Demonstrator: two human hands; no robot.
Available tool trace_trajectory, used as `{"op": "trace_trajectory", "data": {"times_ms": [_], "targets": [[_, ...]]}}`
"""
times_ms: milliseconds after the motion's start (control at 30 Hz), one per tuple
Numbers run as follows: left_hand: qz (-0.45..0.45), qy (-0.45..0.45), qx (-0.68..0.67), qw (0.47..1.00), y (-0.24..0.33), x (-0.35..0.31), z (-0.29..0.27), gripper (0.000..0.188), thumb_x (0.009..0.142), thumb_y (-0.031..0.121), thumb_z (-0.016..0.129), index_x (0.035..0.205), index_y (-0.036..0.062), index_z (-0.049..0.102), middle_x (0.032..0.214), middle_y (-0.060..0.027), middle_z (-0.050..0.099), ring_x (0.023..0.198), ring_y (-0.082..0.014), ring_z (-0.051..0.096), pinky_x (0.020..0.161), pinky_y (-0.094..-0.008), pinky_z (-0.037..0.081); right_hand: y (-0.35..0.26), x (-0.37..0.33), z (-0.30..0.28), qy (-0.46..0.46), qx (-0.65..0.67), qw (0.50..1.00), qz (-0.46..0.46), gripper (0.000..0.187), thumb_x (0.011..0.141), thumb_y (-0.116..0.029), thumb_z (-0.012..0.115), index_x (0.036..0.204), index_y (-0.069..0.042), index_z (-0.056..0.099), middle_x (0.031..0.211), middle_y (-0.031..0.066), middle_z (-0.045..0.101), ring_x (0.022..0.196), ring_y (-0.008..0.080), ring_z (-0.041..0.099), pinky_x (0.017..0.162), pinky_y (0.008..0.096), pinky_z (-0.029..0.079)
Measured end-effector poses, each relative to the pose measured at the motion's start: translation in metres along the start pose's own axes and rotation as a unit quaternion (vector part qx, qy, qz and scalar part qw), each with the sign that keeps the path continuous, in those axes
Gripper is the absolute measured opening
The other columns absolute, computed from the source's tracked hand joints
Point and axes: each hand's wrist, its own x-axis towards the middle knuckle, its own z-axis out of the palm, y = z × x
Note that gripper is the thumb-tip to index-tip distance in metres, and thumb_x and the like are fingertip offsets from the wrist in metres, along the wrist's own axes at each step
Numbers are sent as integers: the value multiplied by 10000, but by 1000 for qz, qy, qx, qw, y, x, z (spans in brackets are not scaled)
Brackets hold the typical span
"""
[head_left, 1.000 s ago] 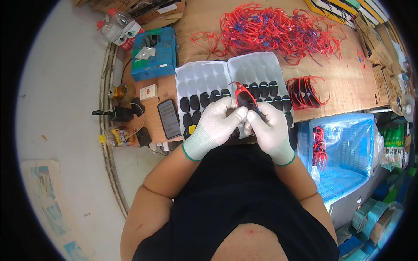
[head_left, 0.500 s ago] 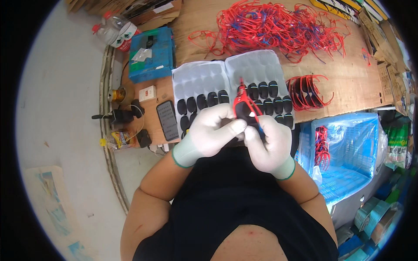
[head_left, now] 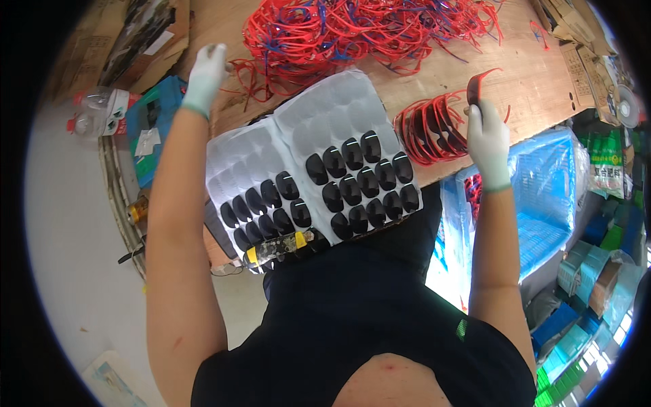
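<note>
Red-framed, dark-lensed glasses that were held on end, just right of a row of similar pairs, red-and-blue frames that lay tangled in a heap

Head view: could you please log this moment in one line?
right hand: holds sunglasses; left hand: near red frames; tray: dark lenses

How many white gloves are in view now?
2: one on the left hand, beside the heap of red and blue frames; one on the right hand, holding red-framed dark glasses. Neither glove is hidden; no others show.
</note>
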Motion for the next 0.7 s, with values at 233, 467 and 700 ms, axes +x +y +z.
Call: {"op": "trace_trajectory", "data": {"times_ms": [233,467,700], "targets": [[-266,-17,-129,955,-35,39,35,510,917,508,664,1093,31,618,936,-110,670,784,-192,644,639,-287,535,50,1,26,-167,70,981,70,300,1003,-276,535,1000,5,640,848,232,641,807,370,631,760,426,484],[-12,60,-294,954,38,-58,-42,458,894,-24,580,1310,-84,398,1274,-231,583,1051,-292,684,867,-348,585,8,-14,19,-18,75,997,27,292,949,-263,634,1019,18,675,901,181,678,832,283,660,749,391,507],[168,-55,-171,969,71,-234,-59,800,842,-65,422,1551,3,59,1260,-243,614,761,-209,691,675,-318,557,-129,-59,46,-195,-61,969,-135,389,798,-214,693,1156,-68,648,1118,166,614,1031,372,601,891,468,518]]}}
